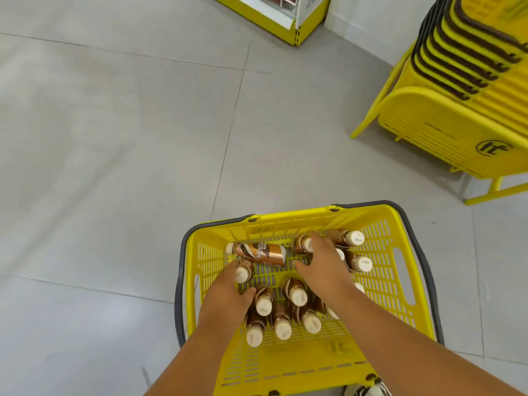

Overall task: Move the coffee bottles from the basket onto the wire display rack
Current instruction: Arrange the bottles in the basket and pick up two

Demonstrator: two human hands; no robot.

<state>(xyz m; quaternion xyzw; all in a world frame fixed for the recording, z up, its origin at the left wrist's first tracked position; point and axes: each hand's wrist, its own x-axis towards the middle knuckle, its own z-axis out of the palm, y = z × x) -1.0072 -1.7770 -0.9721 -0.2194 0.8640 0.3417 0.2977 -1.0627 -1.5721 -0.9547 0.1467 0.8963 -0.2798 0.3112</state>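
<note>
Both hands in basket [285, 215]: left hand [228, 292] curling round one upright coffee bottle [244, 271], right hand [323, 267] spread over others. Rigid, top-heavy, slick; best gripped mid-body.

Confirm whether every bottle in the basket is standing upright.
No: one coffee bottle lies on its side at the basket's far end.

"NESCAFÉ" on lying bottle [260, 253]; "ft" on basket stack [445, 130].
</note>
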